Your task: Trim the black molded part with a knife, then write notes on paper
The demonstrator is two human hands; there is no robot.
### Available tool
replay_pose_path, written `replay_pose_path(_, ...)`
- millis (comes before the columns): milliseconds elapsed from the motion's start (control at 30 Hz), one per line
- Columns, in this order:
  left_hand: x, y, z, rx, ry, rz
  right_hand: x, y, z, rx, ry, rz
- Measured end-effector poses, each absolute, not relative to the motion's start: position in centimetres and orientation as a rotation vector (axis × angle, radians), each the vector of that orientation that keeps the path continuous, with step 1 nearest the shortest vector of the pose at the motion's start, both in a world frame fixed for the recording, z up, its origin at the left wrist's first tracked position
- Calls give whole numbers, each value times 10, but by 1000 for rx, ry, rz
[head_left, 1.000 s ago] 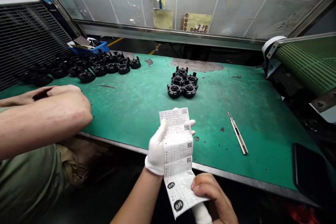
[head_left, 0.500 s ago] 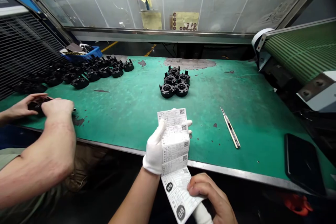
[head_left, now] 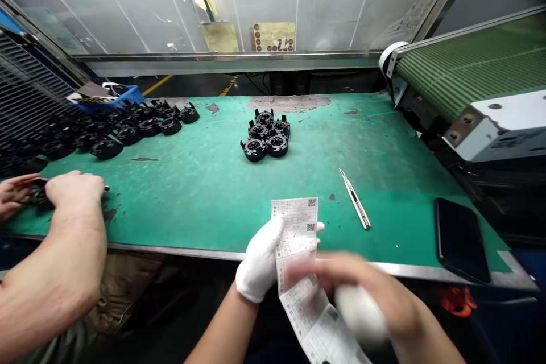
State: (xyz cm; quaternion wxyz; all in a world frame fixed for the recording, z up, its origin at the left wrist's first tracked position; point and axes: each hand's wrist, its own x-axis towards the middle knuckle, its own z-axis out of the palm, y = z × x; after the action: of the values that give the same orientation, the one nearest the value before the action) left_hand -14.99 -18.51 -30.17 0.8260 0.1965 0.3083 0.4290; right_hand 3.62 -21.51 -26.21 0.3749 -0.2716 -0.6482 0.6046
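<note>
While my white-gloved left hand [head_left: 260, 264] pinches the long white printed label strip [head_left: 298, 256], my blurred bare right hand [head_left: 362, 290] crosses it, grip unclear; no label looks peeled off yet.

Head-worn view, down over bench [head_left: 205, 193]
</note>
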Motion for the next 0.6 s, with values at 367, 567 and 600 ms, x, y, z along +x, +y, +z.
replay_pose_path(367, -159, -173, -308, 175, 422, 826, 55, -239, -345, -1318, -1313, 1142)
replay_pose_path(567, -166, -162, -304, 166, 436, 941, 58, -265, -363, -1297, -1813, 1023)
replay_pose_path(600, -167, -160, -302, 178, 452, 976, 56, -265, -361, -1272, -1867, 1025)
